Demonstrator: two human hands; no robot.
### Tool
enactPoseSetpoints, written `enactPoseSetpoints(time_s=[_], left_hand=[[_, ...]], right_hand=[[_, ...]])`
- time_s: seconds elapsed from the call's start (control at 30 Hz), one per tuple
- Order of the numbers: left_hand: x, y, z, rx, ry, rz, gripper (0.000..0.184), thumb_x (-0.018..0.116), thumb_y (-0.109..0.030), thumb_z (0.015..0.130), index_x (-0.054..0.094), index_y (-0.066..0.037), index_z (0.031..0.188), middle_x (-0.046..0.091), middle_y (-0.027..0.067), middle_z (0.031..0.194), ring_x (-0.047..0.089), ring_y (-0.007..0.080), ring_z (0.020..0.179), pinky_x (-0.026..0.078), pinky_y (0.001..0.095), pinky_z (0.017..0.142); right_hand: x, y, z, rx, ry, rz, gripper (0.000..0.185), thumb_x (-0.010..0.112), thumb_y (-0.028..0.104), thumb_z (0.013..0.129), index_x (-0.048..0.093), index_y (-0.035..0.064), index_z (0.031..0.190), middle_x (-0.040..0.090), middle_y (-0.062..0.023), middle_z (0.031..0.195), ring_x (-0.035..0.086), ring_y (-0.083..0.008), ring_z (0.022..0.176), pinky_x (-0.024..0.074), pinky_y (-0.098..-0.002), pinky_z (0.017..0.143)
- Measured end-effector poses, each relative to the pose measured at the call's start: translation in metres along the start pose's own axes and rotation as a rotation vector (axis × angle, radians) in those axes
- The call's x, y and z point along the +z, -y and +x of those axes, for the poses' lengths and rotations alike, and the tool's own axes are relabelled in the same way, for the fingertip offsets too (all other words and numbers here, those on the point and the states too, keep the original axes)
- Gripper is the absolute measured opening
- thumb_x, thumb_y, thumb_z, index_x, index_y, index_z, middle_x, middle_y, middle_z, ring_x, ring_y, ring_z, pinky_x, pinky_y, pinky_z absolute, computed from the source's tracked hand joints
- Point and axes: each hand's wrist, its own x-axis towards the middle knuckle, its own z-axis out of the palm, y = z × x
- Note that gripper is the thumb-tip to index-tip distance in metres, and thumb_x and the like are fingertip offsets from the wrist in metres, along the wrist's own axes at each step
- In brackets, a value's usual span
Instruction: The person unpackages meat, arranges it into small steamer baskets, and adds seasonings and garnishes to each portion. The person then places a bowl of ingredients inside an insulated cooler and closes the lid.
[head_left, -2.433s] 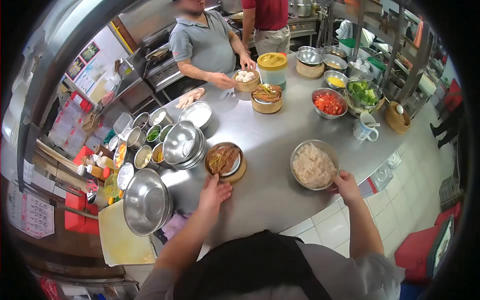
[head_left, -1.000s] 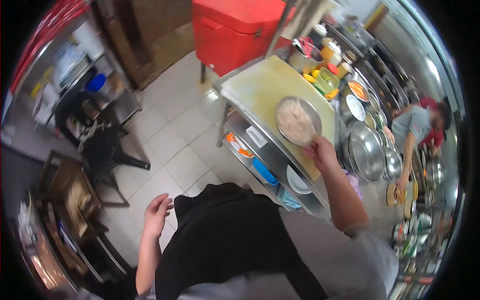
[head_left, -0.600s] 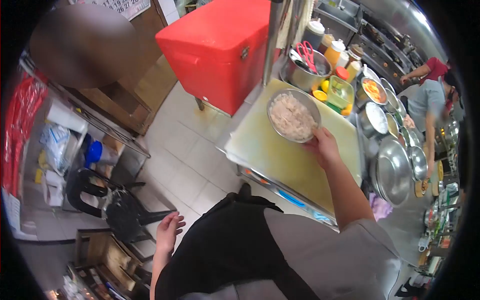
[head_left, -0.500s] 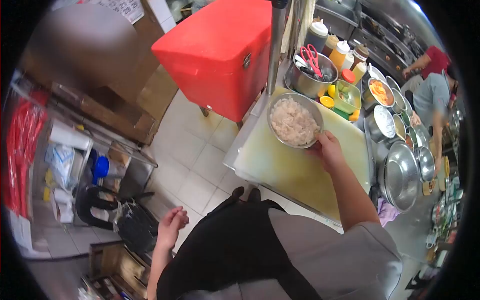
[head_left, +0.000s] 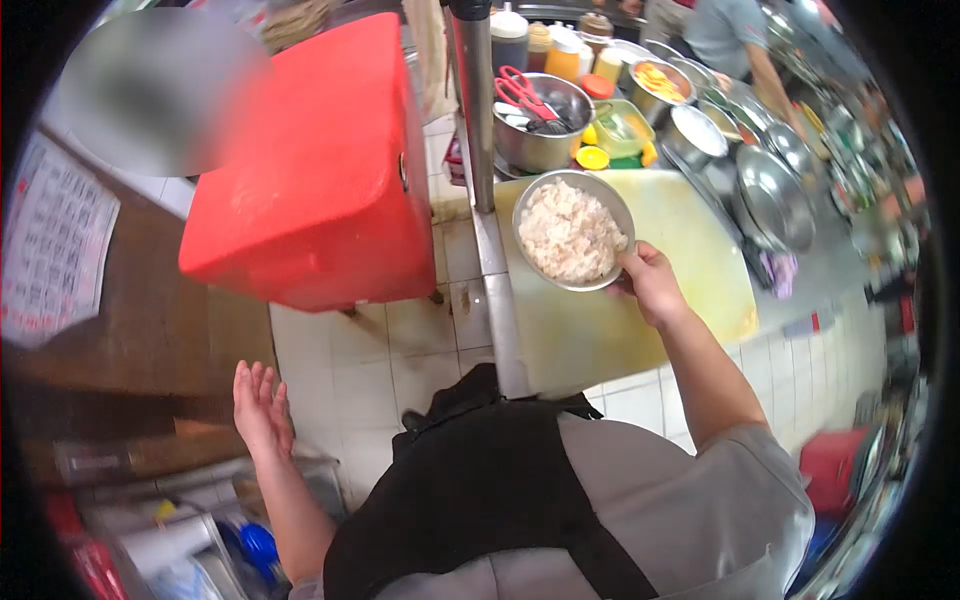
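My right hand [head_left: 652,283] grips the rim of a round metal bowl [head_left: 524,246], its thumb over the edge and its other fingers mostly hidden beneath. Pale, chopped pieces that look like raw meat [head_left: 572,232] fill the bowl. It is over a yellowed cutting board [head_left: 690,235]; whether it touches the board I cannot tell. My left hand [head_left: 263,412] hangs free at the left, fingers stretched out and holding nothing. Beyond that hand stands a large red cooler box [head_left: 310,170].
Behind the board are a metal pot [head_left: 530,145] with red-handled scissors [head_left: 520,92], squeeze bottles [head_left: 564,55], a cut lemon [head_left: 592,158] and a green-tinted container [head_left: 622,128]. Metal bowls [head_left: 775,195] line the right. A post [head_left: 475,110] rises by the cooler. A co-worker's arm [head_left: 772,85] reaches in at the back.
My view has swung left, toward the cooler. My left hand has risen and its curled fingers have spread out. The bowl stays in my right hand.
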Motion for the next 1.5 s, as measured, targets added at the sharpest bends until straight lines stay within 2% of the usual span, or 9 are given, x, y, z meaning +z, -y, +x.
enactPoseSetpoints(time_s=[0.23, 0.47, 0.57, 0.73, 0.9, 1.0, 1.1, 1.27, 1.5], left_hand=[[0.066, -0.038, 0.245, -0.195, 0.213, -0.295, 0.102, 0.060, -0.049, 0.096, -0.006, -0.006, 0.162, 0.013, 0.0175, 0.165, 0.027, 0.0323, 0.150, 0.023, 0.0542, 0.122], [0.089, -0.051, 0.300, -0.386, 0.144, -0.403, 0.083, 0.065, -0.051, 0.087, 0.031, -0.004, 0.147, 0.038, 0.0123, 0.139, 0.039, 0.0302, 0.136, 0.029, 0.0564, 0.117], [0.083, -0.044, 0.332, -0.465, 0.059, -0.462, 0.064, 0.059, -0.054, 0.086, 0.048, -0.011, 0.132, 0.045, 0.0083, 0.126, 0.048, 0.0282, 0.117, 0.043, 0.0544, 0.098], [0.103, -0.075, 0.312, -0.454, 0.031, -0.335, 0.055, 0.051, -0.062, 0.081, 0.061, -0.020, 0.115, 0.055, 0.0017, 0.105, 0.048, 0.0230, 0.088, 0.040, 0.0422, 0.069], [0.123, -0.146, 0.248, -0.270, 0.313, -0.440, 0.045, 0.061, -0.048, 0.089, 0.065, -0.017, 0.122, 0.068, 0.0039, 0.121, 0.065, 0.0248, 0.106, 0.055, 0.0420, 0.076], [0.135, -0.176, 0.221, -0.118, 0.455, -0.581, 0.041, 0.060, -0.036, 0.097, 0.063, -0.008, 0.126, 0.068, 0.0124, 0.124, 0.066, 0.0313, 0.109, 0.053, 0.0570, 0.094], [0.165, -0.184, 0.181, 0.233, 0.655, -0.570, 0.034, 0.059, -0.032, 0.099, 0.062, -0.007, 0.121, 0.070, 0.0098, 0.115, 0.066, 0.0270, 0.101, 0.054, 0.0501, 0.093], [0.206, -0.210, 0.124, 0.484, 0.907, -0.316, 0.055, 0.048, -0.034, 0.104, 0.046, -0.001, 0.147, 0.057, 0.0143, 0.140, 0.053, 0.0265, 0.130, 0.043, 0.0440, 0.106], [0.260, -0.232, 0.122, 0.863, 1.342, -0.098, 0.051, 0.049, -0.021, 0.105, 0.041, 0.003, 0.150, 0.054, 0.0175, 0.144, 0.058, 0.0241, 0.127, 0.049, 0.0338, 0.098]], right_hand=[[0.064, -0.003, -0.065, 0.047, -0.510, 0.037, 0.017, 0.056, 0.016, 0.095, 0.059, -0.0002, 0.100, 0.069, -0.0118, 0.093, 0.069, -0.0201, 0.077, 0.0608, -0.0328, 0.070], [0.079, -0.043, -0.139, 0.027, -0.656, 0.168, 0.018, 0.057, 0.015, 0.093, 0.058, 0.0001, 0.102, 0.068, -0.0109, 0.090, 0.069, -0.0205, 0.075, 0.0610, -0.0362, 0.067], [0.084, -0.048, -0.140, 0.005, -0.648, 0.191, 0.018, 0.058, 0.016, 0.092, 0.058, 0.0005, 0.103, 0.067, -0.0099, 0.087, 0.067, -0.0196, 0.074, 0.0606, -0.0347, 0.065], [0.082, -0.056, -0.137, -0.018, -0.697, 0.204, 0.017, 0.058, 0.016, 0.092, 0.060, -0.0006, 0.095, 0.065, -0.0100, 0.087, 0.066, -0.0199, 0.074, 0.0611, -0.0345, 0.063], [0.070, -0.052, -0.133, -0.023, -0.666, 0.164, 0.018, 0.061, 0.017, 0.092, 0.060, -0.0007, 0.090, 0.064, -0.0097, 0.085, 0.066, -0.0200, 0.076, 0.0604, -0.0338, 0.065], [0.069, -0.054, -0.126, -0.055, -0.628, 0.094, 0.019, 0.063, 0.020, 0.093, 0.060, 0.0025, 0.087, 0.061, -0.0043, 0.078, 0.059, -0.0140, 0.069, 0.0499, -0.0307, 0.060], [0.067, -0.069, -0.107, -0.118, -0.609, 0.118, 0.017, 0.063, 0.019, 0.095, 0.059, 0.0062, 0.084, 0.057, 0.0012, 0.074, 0.049, -0.0085, 0.064, 0.0396, -0.0273, 0.056], [0.114, -0.054, -0.107, -0.159, -0.533, 0.183, 0.016, 0.060, 0.011, 0.096, 0.055, 0.0095, 0.081, 0.055, 0.0033, 0.074, 0.048, -0.0065, 0.065, 0.0423, -0.0249, 0.060], [0.165, -0.024, -0.106, -0.134, -0.419, 0.331, 0.010, 0.056, 0.007, 0.094, 0.058, 0.0073, 0.084, 0.062, 0.0003, 0.081, 0.059, -0.0092, 0.072, 0.0502, -0.0265, 0.067]])
